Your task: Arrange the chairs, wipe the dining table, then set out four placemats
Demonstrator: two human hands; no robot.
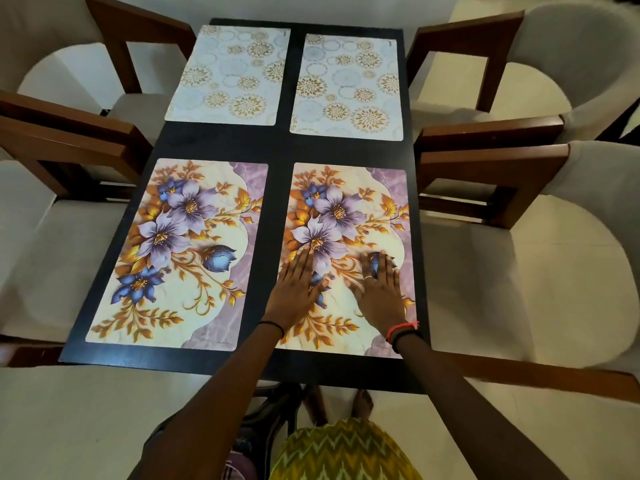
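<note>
Both palms flat: left hand [294, 289], right hand [379, 292] spread on near-right floral placemat [346, 209].

The single head-worn camera stands at the near short end of the dark dining table [280, 143], looking steeply down and forward along its length, close above it.

A dark rectangular table [281, 147] carries four placemats in two rows, each apart from the others with strips of bare tabletop between. On the far half lie two pale circle-patterned placemats, one at the far left [230, 76] and one at the far right [348, 88]. On the near half lie two purple-flowered placemats, at the near left [180, 254] and the near right [346, 216].
</note>
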